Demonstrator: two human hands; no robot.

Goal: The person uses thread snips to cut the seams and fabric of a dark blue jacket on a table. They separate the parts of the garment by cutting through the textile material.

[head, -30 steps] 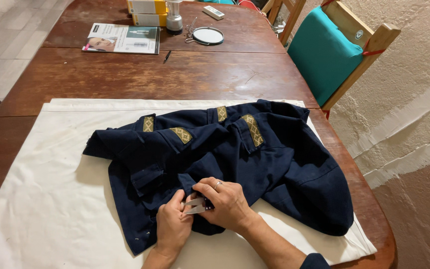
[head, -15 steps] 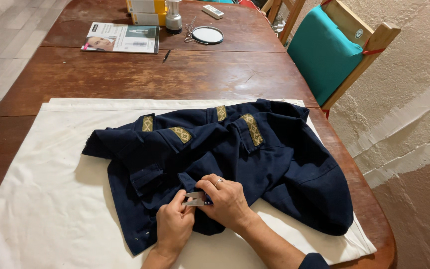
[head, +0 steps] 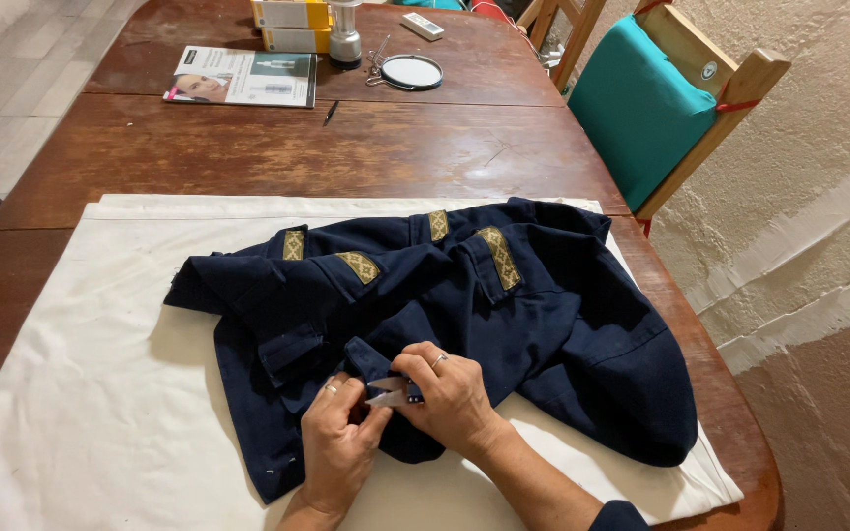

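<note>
Navy jacket point(head: 504, 324) lies spread and rumpled on a white cloth point(head: 81, 393) covering the near end of a wooden table point(head: 425, 147). Long axis of the jacket runs roughly left to right across the table, slightly skewed, with the far right portion drooping toward the table's right edge. Gold-patterned tabs point(head: 500, 258) line up along the upper part of the garment, their own lengths pointing away from the wearer of the camera. Both hands work at the jacket's near edge, close together. Left hand point(head: 336, 447) has its fingers bent, pinching a fold of the navy fabric, ring visible on one finger. Right hand point(head: 450, 398) is curled over a small metal snipper point(head: 393, 391), gripping it against the cloth; the tool's pale blades point leftward toward the left hand's fingertips, its length lying almost level with the table's near edge. Whether the blades are parted or closed cannot be told. Farther up the table, well apart from the jacket: a magazine point(head: 243, 77) lying flat, a dark pen point(head: 331, 112), a round mirror point(head: 412, 71), yellow boxes point(head: 292, 22). A wooden chair with teal cushion point(head: 646, 103) stands at the table's right side, against a rough plaster wall point(head: 819, 197).
</note>
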